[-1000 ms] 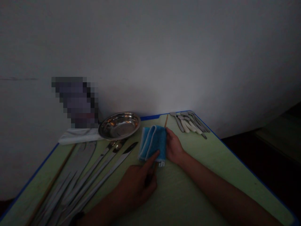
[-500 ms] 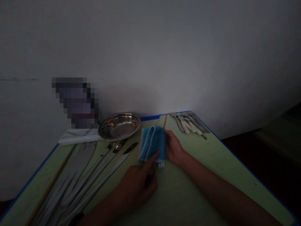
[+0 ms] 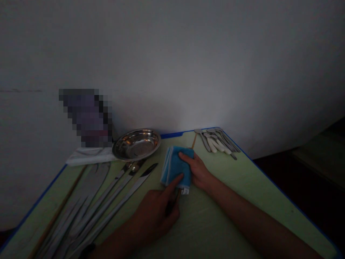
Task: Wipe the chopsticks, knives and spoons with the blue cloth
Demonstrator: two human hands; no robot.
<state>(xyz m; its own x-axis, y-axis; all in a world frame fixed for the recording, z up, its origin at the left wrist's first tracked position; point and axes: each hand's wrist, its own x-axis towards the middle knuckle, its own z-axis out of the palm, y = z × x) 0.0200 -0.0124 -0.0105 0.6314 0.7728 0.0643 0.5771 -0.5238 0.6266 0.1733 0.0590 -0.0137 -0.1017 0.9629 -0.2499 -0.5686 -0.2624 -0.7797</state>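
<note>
A folded blue cloth (image 3: 174, 169) with a pale edge and a white tag is wrapped around a thin wooden chopstick (image 3: 194, 139). The chopstick's far end pokes out above the cloth, and a short stretch shows below it. My right hand (image 3: 198, 169) grips the cloth from the right, thumb across its top, closed round the chopstick inside. My left hand (image 3: 160, 207) is curled around the chopstick's near end, its index finger stretched along the cloth's lower face. Shadow hides part of the left fingers' grip.
On the green table (image 3: 229, 201), a steel bowl (image 3: 138, 145) stands at the back. Spoons and forks, some with white handles (image 3: 219, 145), lie back right. Long metal cutlery (image 3: 115, 196) and a brown stick (image 3: 60, 208) lie left. A white packet (image 3: 88, 156) sits beneath a blurred-out patch.
My right hand and the cloth have shifted slightly right and down. The right thumb now lies over the cloth's face, and the cloth's folds are closer together. My left hand stays nearly still.
</note>
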